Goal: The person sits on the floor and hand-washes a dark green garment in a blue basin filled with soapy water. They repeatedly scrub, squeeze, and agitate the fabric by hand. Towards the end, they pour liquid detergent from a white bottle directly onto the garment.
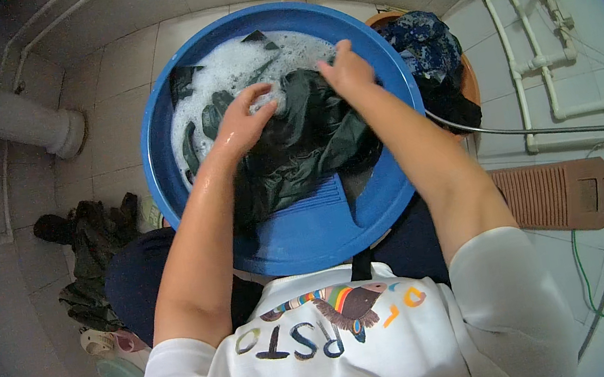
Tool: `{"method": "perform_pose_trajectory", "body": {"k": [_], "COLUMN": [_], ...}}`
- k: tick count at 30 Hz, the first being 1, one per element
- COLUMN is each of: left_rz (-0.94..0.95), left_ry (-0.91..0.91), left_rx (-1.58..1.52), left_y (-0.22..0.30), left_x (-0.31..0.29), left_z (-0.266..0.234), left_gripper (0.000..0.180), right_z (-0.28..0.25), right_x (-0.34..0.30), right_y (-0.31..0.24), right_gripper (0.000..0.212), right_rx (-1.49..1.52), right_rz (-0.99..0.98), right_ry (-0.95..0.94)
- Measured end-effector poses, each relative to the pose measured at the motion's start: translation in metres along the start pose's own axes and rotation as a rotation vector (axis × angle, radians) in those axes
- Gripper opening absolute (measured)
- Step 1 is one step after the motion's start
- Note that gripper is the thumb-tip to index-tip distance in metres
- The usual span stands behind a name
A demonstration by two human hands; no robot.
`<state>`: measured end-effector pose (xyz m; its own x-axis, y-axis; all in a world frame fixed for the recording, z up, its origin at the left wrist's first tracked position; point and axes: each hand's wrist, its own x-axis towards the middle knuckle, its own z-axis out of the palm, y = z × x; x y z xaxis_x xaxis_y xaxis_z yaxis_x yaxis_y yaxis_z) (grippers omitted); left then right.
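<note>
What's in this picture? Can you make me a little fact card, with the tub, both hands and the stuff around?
Tub: blue tub, round, with a ribbed panel on the near side
Inside: dark green cloth and white foam
Left hand: left hand at the cloth, thumb and fingers apart
Right hand: right hand near the cloth's far right edge, thumb apart from the fingers
On the right: orange basin with patterned blue cloth; brown washboard
On the left: dark clothes
</note>
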<state>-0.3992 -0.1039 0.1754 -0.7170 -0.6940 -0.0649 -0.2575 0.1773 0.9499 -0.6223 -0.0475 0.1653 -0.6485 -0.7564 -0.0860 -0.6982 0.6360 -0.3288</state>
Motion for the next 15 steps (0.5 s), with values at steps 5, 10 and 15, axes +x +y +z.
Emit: {"method": "perform_pose_trajectory", "body": {"k": [5, 10, 15], "left_rz": [0.075, -0.224, 0.197], "left_ry": [0.122, 0.053, 0.491], "left_rx": [1.007, 0.906, 0.808], "left_y": [-0.062, -0.005, 0.007], "left_x": [-0.01, -0.006, -0.008], "left_z": [-0.016, -0.028, -0.027], "left_gripper": [0.037, 0.021, 0.018], "right_z": [-0.012, 0.008, -0.002], "right_x": [0.0, -0.027, -0.002], "right_y": [0.004, -0.025, -0.02], "right_gripper": [0.031, 0.038, 0.032], "right_rx": [-0.304, -0.117, -0.215], "right_rz": [-0.743, -0.722, -0.276], "right_ry": [0.124, -0.302, -0.208]}}
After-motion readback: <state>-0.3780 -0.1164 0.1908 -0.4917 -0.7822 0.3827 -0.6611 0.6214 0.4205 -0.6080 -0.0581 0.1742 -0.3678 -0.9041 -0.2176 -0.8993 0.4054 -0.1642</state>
